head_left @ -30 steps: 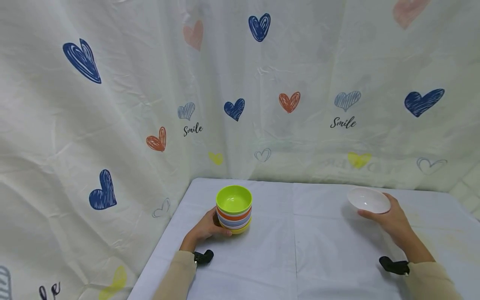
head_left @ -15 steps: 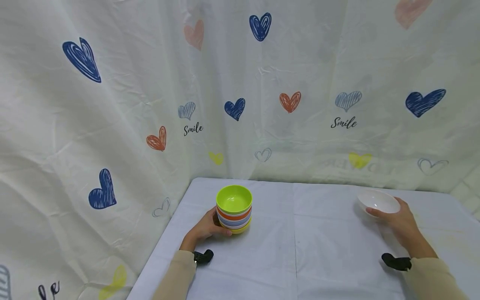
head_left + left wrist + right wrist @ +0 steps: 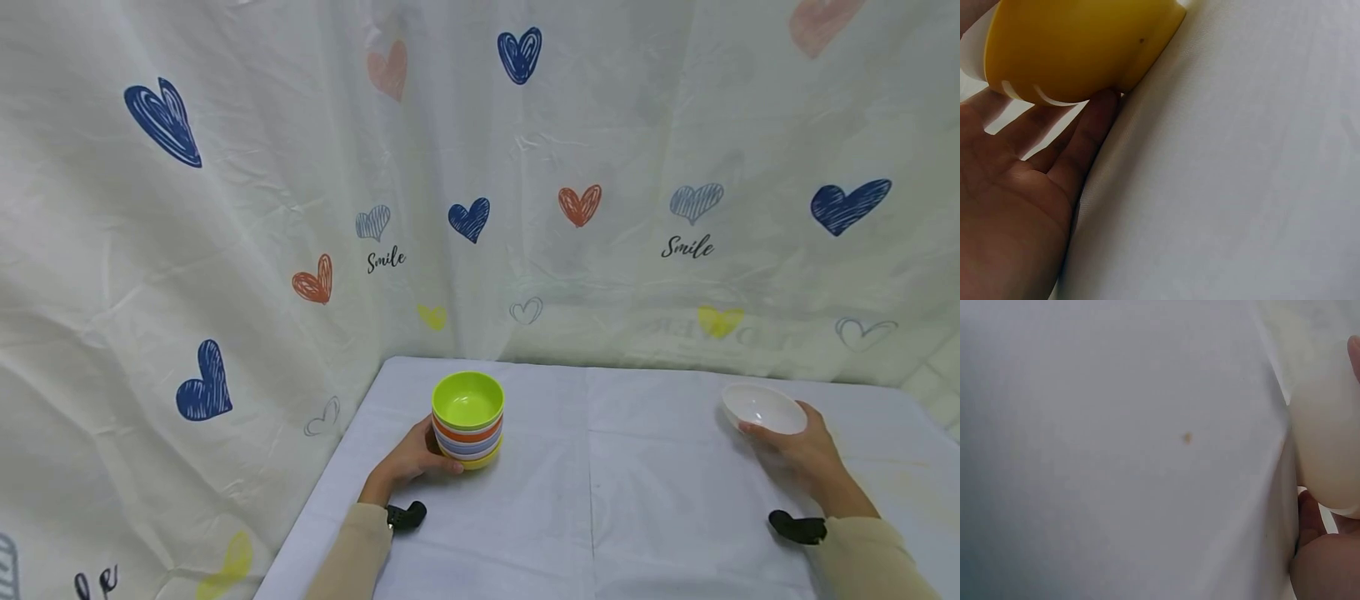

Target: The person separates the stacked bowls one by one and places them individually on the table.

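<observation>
Curling fingers [image 3: 1088, 134], the left hand [image 3: 412, 456] grips stacked, round, multicoloured bowls [image 3: 467, 421]. The right hand [image 3: 813, 450] grips a round white bowl [image 3: 762, 408].

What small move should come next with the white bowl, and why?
Probably settle the white bowl squarely on the cloth: the right grip holds it low there, contact unclear, well apart from the bowl stack in the left grip.

Lettering on the white curtain [image 3: 615, 108] before you.
You can read "Smile" twice in black script, on the left [image 3: 386, 259] and on the right [image 3: 687, 247]; at lower left you see a fragment, apparently "le" [image 3: 96, 582], cut by the bottom edge. Faint reversed lettering [image 3: 750, 335], low on the right, is too pale for you to read.
</observation>
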Tool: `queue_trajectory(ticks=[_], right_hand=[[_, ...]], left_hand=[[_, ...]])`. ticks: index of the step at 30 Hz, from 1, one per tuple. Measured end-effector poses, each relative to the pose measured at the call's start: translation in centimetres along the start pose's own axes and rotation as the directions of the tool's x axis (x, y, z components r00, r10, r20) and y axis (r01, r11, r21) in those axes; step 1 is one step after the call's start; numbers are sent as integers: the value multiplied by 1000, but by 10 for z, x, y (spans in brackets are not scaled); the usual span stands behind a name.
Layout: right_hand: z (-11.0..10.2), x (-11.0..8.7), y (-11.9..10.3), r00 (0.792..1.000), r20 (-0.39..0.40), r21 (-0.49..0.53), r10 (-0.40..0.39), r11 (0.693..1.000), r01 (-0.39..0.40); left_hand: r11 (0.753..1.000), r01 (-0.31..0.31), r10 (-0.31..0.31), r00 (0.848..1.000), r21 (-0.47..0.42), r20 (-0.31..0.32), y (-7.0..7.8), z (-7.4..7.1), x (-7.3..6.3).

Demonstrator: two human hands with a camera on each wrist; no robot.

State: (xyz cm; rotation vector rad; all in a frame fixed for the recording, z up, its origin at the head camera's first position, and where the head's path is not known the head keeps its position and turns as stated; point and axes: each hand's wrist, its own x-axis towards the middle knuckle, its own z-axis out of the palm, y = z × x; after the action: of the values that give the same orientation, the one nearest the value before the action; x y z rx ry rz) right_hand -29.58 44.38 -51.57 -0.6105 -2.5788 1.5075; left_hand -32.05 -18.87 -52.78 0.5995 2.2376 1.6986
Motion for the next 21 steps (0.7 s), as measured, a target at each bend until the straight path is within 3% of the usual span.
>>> queue_trajectory(ticks=[11, 21], right_hand=[[0, 0, 2, 1000, -4, 44, -15, 999, 15], [-1, 0, 2, 999, -15, 89, 42, 995, -41]], left_hand=[[1000, 5, -5, 1000, -13, 4, 0, 0, 0], [1000, 2, -1, 1000, -25, 12, 1, 1, -1]])
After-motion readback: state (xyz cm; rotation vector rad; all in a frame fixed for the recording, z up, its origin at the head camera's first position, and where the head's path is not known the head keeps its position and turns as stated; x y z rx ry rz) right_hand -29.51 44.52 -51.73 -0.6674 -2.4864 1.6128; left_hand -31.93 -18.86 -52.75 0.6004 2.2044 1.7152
